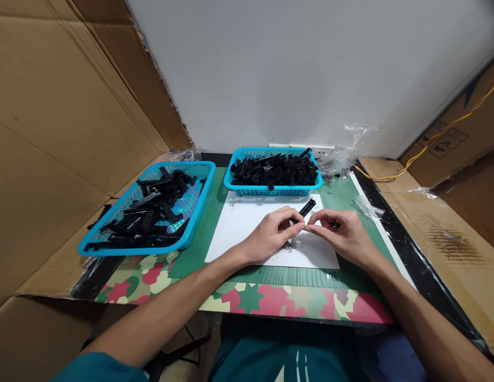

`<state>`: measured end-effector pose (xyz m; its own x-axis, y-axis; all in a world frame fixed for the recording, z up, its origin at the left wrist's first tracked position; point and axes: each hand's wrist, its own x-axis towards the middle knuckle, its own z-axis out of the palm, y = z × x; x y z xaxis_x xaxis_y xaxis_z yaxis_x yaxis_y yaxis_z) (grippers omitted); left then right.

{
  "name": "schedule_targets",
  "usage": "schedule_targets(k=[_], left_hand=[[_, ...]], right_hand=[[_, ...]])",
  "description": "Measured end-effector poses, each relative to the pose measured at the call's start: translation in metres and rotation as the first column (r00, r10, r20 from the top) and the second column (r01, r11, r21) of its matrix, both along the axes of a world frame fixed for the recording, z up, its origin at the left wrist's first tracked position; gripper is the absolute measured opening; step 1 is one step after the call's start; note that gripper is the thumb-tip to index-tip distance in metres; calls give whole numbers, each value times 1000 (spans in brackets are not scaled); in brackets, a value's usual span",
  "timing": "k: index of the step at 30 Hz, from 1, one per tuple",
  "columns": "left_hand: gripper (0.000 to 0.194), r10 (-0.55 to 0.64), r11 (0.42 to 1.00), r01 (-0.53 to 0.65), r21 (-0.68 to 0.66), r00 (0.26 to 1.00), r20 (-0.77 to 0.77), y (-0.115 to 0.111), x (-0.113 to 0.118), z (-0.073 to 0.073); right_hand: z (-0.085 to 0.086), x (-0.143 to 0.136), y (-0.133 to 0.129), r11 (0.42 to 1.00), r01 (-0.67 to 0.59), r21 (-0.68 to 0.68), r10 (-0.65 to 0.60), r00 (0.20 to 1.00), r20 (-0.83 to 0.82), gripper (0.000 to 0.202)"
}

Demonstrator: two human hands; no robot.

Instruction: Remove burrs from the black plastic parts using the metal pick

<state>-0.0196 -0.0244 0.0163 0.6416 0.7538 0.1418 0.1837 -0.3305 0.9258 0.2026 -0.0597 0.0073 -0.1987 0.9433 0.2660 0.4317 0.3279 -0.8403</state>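
Note:
My left hand [279, 229] is closed around a slim black plastic part [308, 207], whose far end sticks out up and to the right. Thumb and forefinger of my right hand [337, 229] are pinched together at the near end of that part, touching my left fingertips. Whatever the right fingertips hold is too small to make out. Both hands are above a white sheet of paper [239, 233]. A scatter of tiny metal-looking pieces [290, 247] lies on the sheet below my left hand, with more of them near its far left corner.
Two blue plastic baskets hold black plastic parts: one basket [193, 233] at the left, another [273, 189] behind the paper. Clear plastic wrap [334, 162] lies at the back right. Cardboard [63, 106] stands on the left, and a yellow cable [424, 148] runs along the right.

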Motion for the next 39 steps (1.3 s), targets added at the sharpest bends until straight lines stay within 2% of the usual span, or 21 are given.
schedule_targets(k=[6, 11, 14, 17, 20, 23, 25, 31, 36, 39], left_hand=[[25, 33, 993, -28, 118, 999, -42, 0, -1, 0], [24, 51, 988, -45, 146, 998, -43, 0, -1, -1], [27, 38, 985, -31, 168, 998, -41, 0, -2, -2], [27, 44, 983, -42, 181, 999, -10, 1, -2, -5], [23, 70, 991, -78, 111, 995, 72, 1, -1, -9], [55, 68, 998, -70, 5, 987, 143, 0, 0, -12], [65, 64, 998, -63, -10, 986, 152, 0, 1, -13], [61, 109, 994, -108, -8, 984, 138, 2, 2, -14], [61, 77, 997, -78, 2, 987, 138, 2, 0, -16], [61, 56, 998, -58, 14, 989, 134, 3, -1, -18]], right_hand=[[2, -2, -1, 1000, 3, -19, -4, 999, -37, 28], [4, -5, -1, 999, 11, -40, -15, 994, -106, 25], [2, -5, -1, 1000, 18, 6, -17, 993, -117, 19], [2, -7, -4, 986, 85, 145, -73, 994, -85, 12], [3, -10, -8, 904, 197, 380, -208, 978, -11, 9], [1, -12, -10, 802, 209, 559, -292, 954, 63, 12], [-2, -12, -11, 778, 167, 606, -295, 948, 117, 16], [-7, -10, -10, 778, 77, 623, -246, 951, 189, 20], [-5, -11, -10, 779, 51, 625, -196, 966, 166, 18], [-6, -11, -9, 801, 48, 597, -184, 969, 168, 20]])
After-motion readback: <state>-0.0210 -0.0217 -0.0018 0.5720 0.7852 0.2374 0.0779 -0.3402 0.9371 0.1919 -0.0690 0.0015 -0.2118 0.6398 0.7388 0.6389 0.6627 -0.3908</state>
